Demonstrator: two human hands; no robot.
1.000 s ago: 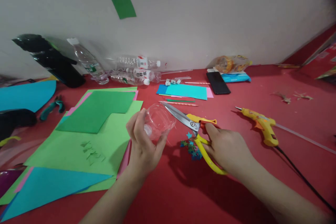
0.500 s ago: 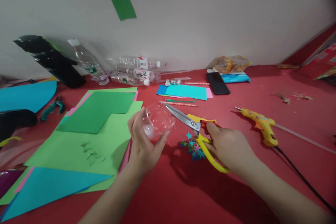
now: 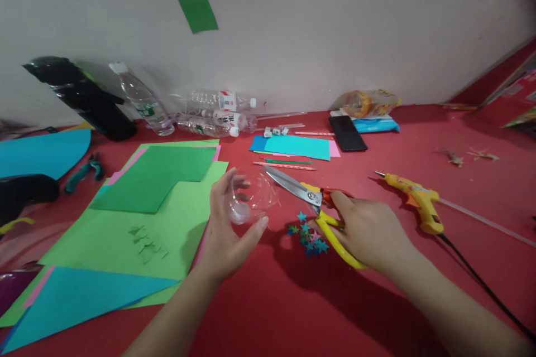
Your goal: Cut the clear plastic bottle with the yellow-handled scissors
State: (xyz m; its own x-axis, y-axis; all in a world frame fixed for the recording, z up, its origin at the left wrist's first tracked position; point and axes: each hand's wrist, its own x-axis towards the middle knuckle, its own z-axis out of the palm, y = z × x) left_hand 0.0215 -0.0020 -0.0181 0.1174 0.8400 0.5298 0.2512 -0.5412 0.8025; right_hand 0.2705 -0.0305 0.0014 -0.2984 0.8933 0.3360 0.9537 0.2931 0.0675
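Note:
My left hand (image 3: 228, 228) is wrapped round a clear plastic bottle piece (image 3: 255, 201), held just above the red table beside the green paper. My right hand (image 3: 368, 231) grips the yellow handles of a pair of scissors (image 3: 312, 203). The steel blades point left and their tips reach the rim of the plastic piece. Small blue and green paper stars (image 3: 310, 237) lie in a little heap on the table between my two hands.
Sheets of green paper (image 3: 138, 217) and blue paper (image 3: 71, 295) cover the table on the left. A yellow glue gun (image 3: 416, 201) with a black cord lies at the right. Plastic bottles (image 3: 213, 117), a phone (image 3: 347, 133), turquoise sheets (image 3: 297, 146) and pliers (image 3: 84, 170) sit farther back.
My left hand has lowered and tipped the plastic piece a little toward the table. The scissors and my right hand have shifted slightly right and down.

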